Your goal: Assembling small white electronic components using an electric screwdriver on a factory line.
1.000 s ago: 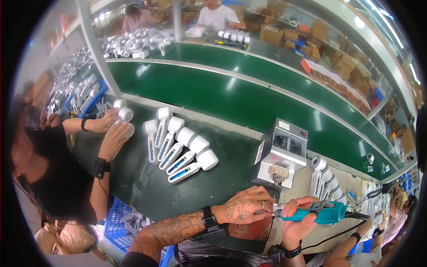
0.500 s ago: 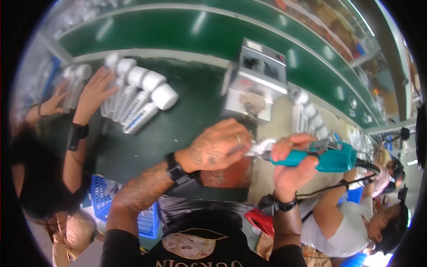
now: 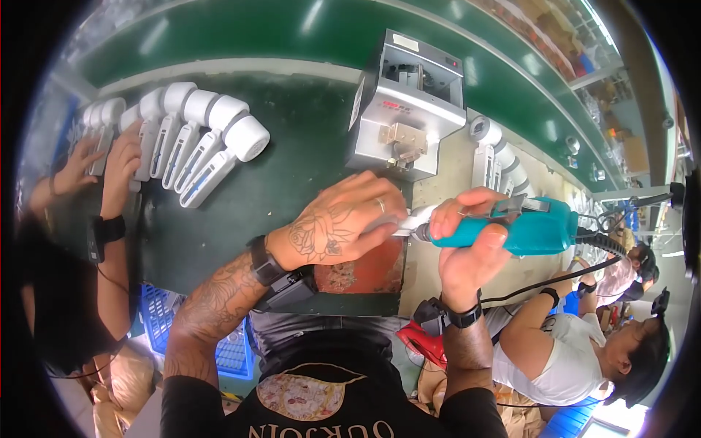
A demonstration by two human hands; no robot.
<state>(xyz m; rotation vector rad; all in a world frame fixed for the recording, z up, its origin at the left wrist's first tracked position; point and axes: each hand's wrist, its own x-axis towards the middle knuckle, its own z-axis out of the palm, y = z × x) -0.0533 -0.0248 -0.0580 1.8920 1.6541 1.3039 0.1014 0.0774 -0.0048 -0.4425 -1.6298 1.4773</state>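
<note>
My right hand (image 3: 475, 237) is wrapped round a teal electric screwdriver (image 3: 540, 228), which lies almost level with its tip pointing left. The tip meets a white plastic piece (image 3: 416, 217) that my left hand (image 3: 343, 223) grips with curled fingers. Most of that piece is hidden behind my fingers, so its kind cannot be made out. Both hands are over the near part of the bench, just short of a silver bench machine (image 3: 403, 120). A red-brown patch (image 3: 361, 274) shows on the bench below my left hand.
Several white hammer-shaped handheld devices (image 3: 244, 139) lie in a row at the left, where another person's hands (image 3: 120, 168) touch them. More white devices (image 3: 504, 157) line the right. A blue crate (image 3: 234, 350) stands below the bench. The screwdriver's black cord (image 3: 526, 290) trails right, near another person (image 3: 555, 358).
The view has shifted a little. Both my hands keep their hold, with the screwdriver still against the white piece. At the left, the other person's hand has moved down along the white devices.
</note>
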